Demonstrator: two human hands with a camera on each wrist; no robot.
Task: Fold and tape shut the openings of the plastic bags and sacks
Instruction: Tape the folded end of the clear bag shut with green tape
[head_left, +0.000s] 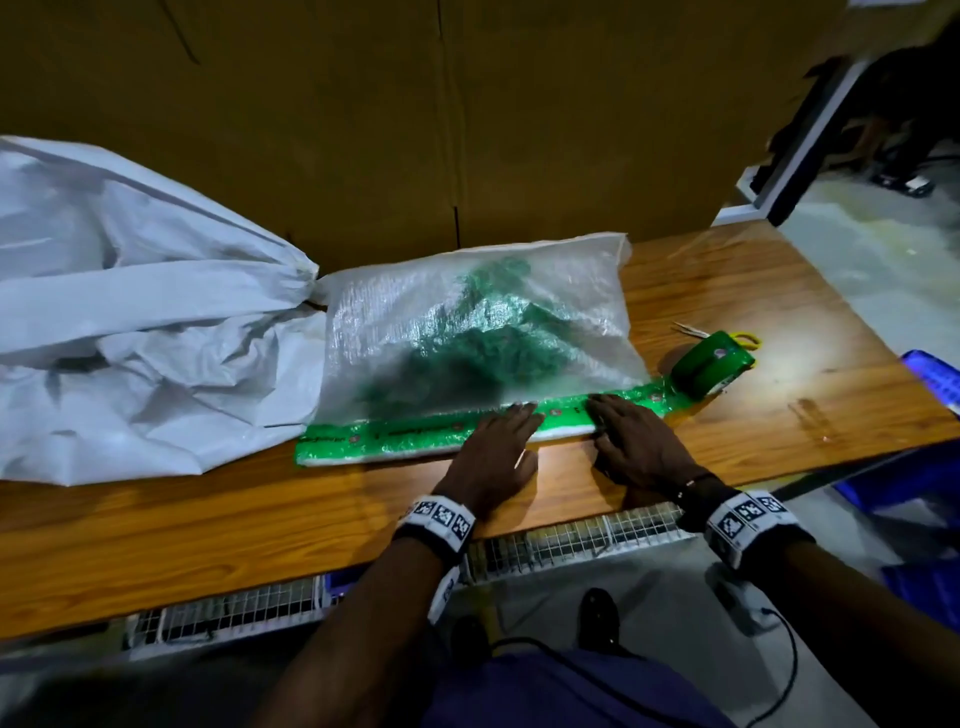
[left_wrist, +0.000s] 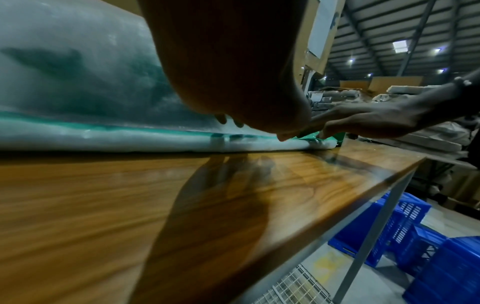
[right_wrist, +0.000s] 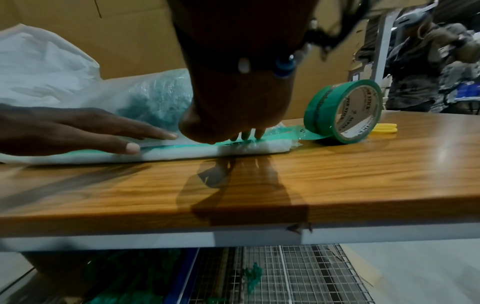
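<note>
Left grip (head_left: 493, 457): fingers straight, flat, pressing on the green tape (head_left: 415, 434) along the sack's (head_left: 467, 322) folded edge. Right grip (head_left: 636, 441): same, fingers extended and spread, pressing the tape just right of the left one. Neither is curled round anything.

Sack is translucent woven plastic with dark green stuff inside, lying flat mid-desk (head_left: 208, 519), folded opening toward the desk's near edge. Tape strip runs the length of the fold and is uncut: its right end leads straight to the roll (head_left: 711, 364), which stands on edge just past the sack's right corner. Right wrist view confirms the strip joins the roll (right_wrist: 342, 111).

Yellow-handled scissors (head_left: 727, 336) lie behind the roll. Big white sack (head_left: 130, 312) is crumpled at desk left, touching the woven one. Blue crates (left_wrist: 428, 246) on the floor at right.
</note>
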